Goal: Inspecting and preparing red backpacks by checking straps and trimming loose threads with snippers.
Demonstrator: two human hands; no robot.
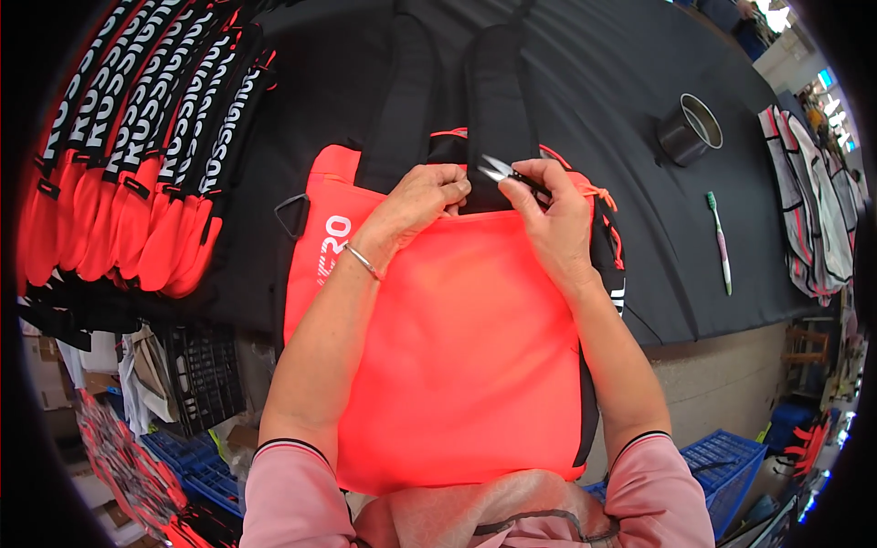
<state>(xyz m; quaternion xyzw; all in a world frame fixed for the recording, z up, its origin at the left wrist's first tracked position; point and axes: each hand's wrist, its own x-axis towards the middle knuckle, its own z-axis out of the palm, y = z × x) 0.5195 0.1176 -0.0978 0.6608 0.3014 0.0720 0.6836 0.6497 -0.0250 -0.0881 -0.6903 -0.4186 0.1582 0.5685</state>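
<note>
A bright red-orange backpack (466, 338) lies in front of me, its two black shoulder straps (501, 91) stretching away over the table. At its upper edge, my left hand (425, 199) pinches the fabric with thumb and fingers closed; whether a thread or only cloth is between the fingertips is too small to tell. My right hand (555, 212) holds a small pair of thread snips (499, 169), blades pointing left toward my left fingertips and slightly apart. A bracelet circles my left wrist. Orange cord loops (610, 215) hang by the bag's upper right corner.
Black cloth (630, 119) covers the table. Several black-and-red straps (137, 183) are piled at the left. To the right are a dark metal cup (687, 132), a toothbrush (720, 242) and a stack of grey mesh pieces (808, 201). Blue crates (726, 470) stand below.
</note>
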